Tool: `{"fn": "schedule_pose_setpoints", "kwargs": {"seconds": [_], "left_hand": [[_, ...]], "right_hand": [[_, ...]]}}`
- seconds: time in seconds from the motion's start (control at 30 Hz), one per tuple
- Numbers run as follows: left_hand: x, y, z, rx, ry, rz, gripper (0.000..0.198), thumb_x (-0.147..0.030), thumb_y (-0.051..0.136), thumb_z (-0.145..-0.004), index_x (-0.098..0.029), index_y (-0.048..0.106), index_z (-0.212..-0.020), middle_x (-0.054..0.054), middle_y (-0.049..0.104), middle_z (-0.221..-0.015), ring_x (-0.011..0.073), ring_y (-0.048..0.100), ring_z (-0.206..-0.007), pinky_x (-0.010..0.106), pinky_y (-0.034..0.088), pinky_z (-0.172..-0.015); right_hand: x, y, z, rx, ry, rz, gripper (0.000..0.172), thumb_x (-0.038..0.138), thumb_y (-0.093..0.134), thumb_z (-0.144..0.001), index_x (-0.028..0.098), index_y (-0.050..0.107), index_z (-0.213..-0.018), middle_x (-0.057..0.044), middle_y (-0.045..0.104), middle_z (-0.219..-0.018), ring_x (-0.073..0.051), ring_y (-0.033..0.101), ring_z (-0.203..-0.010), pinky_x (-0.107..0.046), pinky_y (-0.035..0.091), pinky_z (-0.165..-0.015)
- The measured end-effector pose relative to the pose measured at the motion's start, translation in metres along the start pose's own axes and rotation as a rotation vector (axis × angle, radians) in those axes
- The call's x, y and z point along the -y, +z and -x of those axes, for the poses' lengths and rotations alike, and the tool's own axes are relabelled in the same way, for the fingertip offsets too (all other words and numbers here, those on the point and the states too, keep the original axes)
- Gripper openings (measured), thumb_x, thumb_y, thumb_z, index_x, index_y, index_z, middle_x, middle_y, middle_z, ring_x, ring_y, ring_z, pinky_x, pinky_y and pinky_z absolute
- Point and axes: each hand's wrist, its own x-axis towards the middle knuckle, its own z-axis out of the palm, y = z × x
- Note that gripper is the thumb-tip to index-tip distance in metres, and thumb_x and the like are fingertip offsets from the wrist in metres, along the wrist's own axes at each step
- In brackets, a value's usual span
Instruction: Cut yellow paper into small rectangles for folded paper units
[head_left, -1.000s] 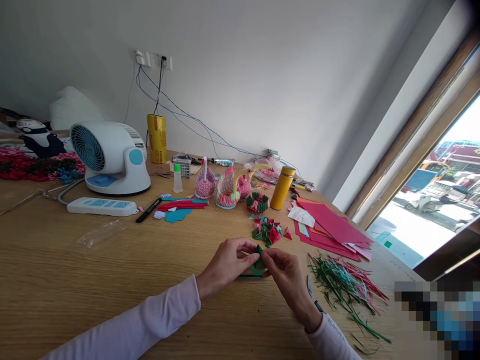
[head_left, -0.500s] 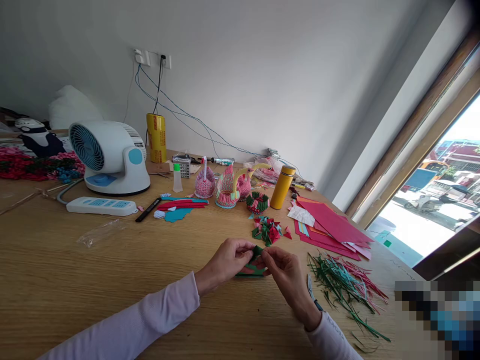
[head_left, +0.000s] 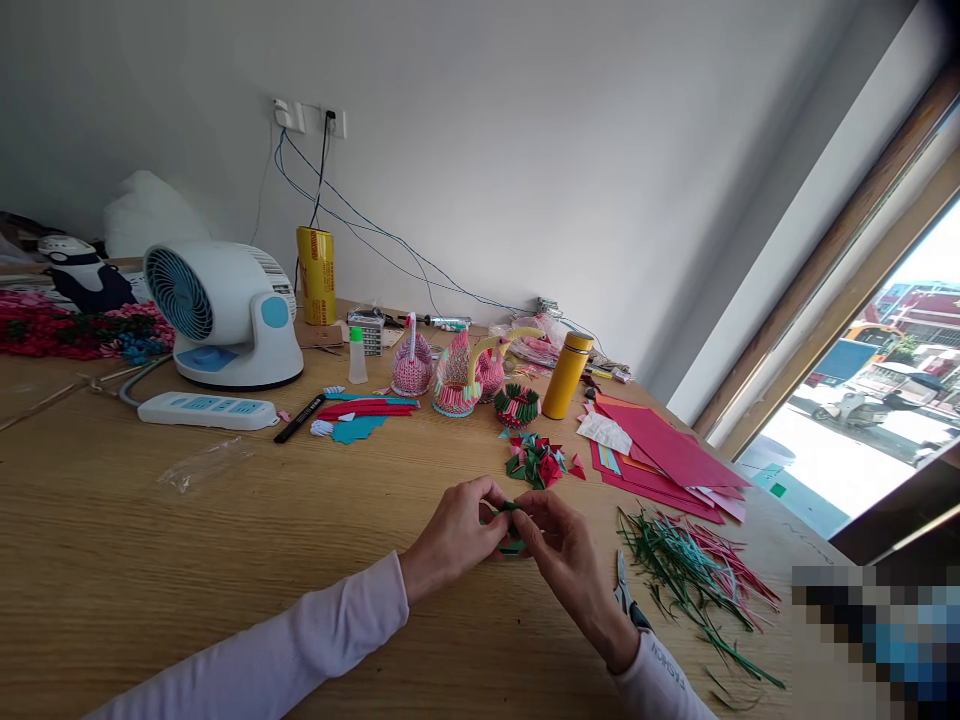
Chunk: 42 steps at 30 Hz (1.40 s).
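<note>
Above pale wooden tabletop (head_left: 150, 560), left hand (head_left: 457, 530) and right hand (head_left: 562, 545) both pinched onto small green paper piece (head_left: 510, 507), seemingly folded, mostly hidden.

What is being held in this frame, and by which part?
A small folded green paper piece, pinched between the fingertips of both hands: left hand at its left side, right hand at its right side.
</note>
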Motion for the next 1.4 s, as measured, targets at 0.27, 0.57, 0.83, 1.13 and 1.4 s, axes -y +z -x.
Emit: {"fn": "schedule_pose_setpoints", "kwargs": {"seconds": [0.27, 0.57, 0.83, 1.13, 1.4], "left_hand": [[0.001, 0.003, -0.002, 0.021, -0.061, 0.212, 0.014, -0.026, 0.061, -0.073, -0.015, 0.054, -0.079, 0.002, 0.064, -0.073, 0.0182, 0.068, -0.064, 0.029, 0.057, -0.059], [0.002, 0.005, 0.001, -0.011, 0.042, 0.047, 0.014, -0.026, 0.058, -0.076, -0.014, 0.059, -0.083, 0.007, 0.067, -0.086, 0.0206, 0.069, -0.075, 0.03, 0.057, -0.065], [0.007, 0.007, -0.002, -0.016, 0.032, 0.128, 0.022, -0.025, 0.055, -0.077, -0.011, 0.067, -0.089, 0.011, 0.071, -0.089, 0.0236, 0.069, -0.081, 0.033, 0.056, -0.073], [0.008, 0.009, -0.003, -0.08, 0.101, 0.111, 0.027, -0.022, 0.052, -0.079, -0.011, 0.073, -0.092, 0.008, 0.074, -0.086, 0.0223, 0.07, -0.079, 0.029, 0.055, -0.07], [0.009, 0.009, -0.003, -0.011, 0.075, 0.288, 0.031, -0.022, 0.057, -0.077, -0.011, 0.071, -0.103, 0.01, 0.071, -0.105, 0.0257, 0.066, -0.098, 0.034, 0.053, -0.086]], "right_hand": [[0.0, 0.0, 0.0, -0.029, -0.067, 0.114, 0.011, 0.028, 0.053, -0.087, 0.02, 0.061, -0.087, -0.003, 0.065, -0.073, -0.015, 0.062, -0.061, -0.022, 0.05, -0.05], [-0.001, 0.003, -0.001, -0.092, -0.243, 0.267, 0.011, 0.023, 0.05, -0.09, 0.02, 0.057, -0.082, -0.002, 0.063, -0.071, -0.014, 0.065, -0.056, -0.021, 0.052, -0.049], [-0.008, -0.002, 0.0, -0.114, -0.392, 0.482, 0.01, 0.017, 0.05, -0.089, 0.022, 0.059, -0.087, -0.007, 0.068, -0.087, -0.02, 0.067, -0.074, -0.03, 0.05, -0.068], [-0.005, 0.0, 0.0, -0.092, -0.574, 0.728, 0.016, 0.012, 0.05, -0.089, 0.023, 0.06, -0.097, -0.008, 0.068, -0.105, -0.02, 0.066, -0.09, -0.03, 0.049, -0.076], [-0.01, -0.002, -0.001, -0.115, -0.539, 0.697, 0.017, 0.014, 0.049, -0.09, 0.022, 0.062, -0.097, -0.01, 0.065, -0.111, -0.021, 0.066, -0.093, -0.032, 0.052, -0.078]]}}
